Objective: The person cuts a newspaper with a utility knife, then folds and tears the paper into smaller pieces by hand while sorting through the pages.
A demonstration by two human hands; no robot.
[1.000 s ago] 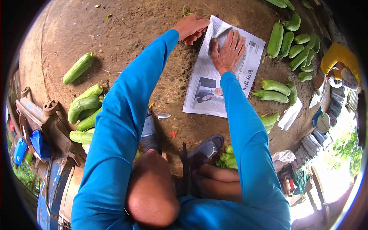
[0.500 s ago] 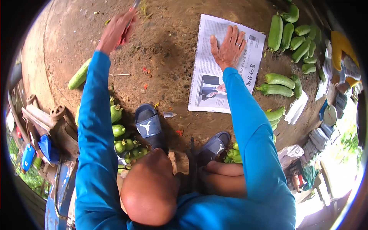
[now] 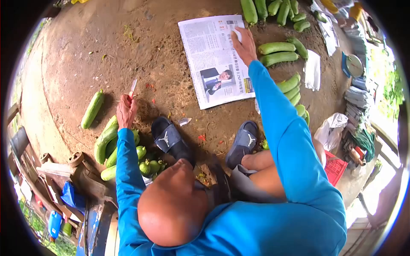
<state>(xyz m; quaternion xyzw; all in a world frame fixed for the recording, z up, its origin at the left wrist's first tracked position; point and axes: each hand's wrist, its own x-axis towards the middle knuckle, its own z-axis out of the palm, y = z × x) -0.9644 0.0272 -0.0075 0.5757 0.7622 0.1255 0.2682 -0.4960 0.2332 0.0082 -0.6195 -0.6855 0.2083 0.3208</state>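
Note:
My left hand (image 3: 126, 112) is closed round the red handle of a small knife (image 3: 134, 87), its pale blade pointing away from me, low over the dirt floor. Beside it lies a long green squash (image 3: 92, 109). On the right, my right hand (image 3: 246, 48) is at the right edge of a flat printed newspaper (image 3: 213, 55), where the paper bulges white between thumb and fingers. Near that hand, two long squashes (image 3: 279, 57) lie side by side with a third across their ends. More green squashes (image 3: 106, 141) are heaped by my left forearm, partly hidden by the sleeve.
Several squashes (image 3: 273, 8) lie in rows at the upper right. White folded paper (image 3: 312, 70) lies right of them. My sandalled feet (image 3: 168, 136) stand before the newspaper. A red crate (image 3: 335, 167) and a plastic bag (image 3: 332, 128) are at right; a rusty metal machine (image 3: 77, 173) is at left.
My left hand has come back toward me with the knife. My right hand has gone from lying spread on the newspaper to its right edge. The camera view has shifted.

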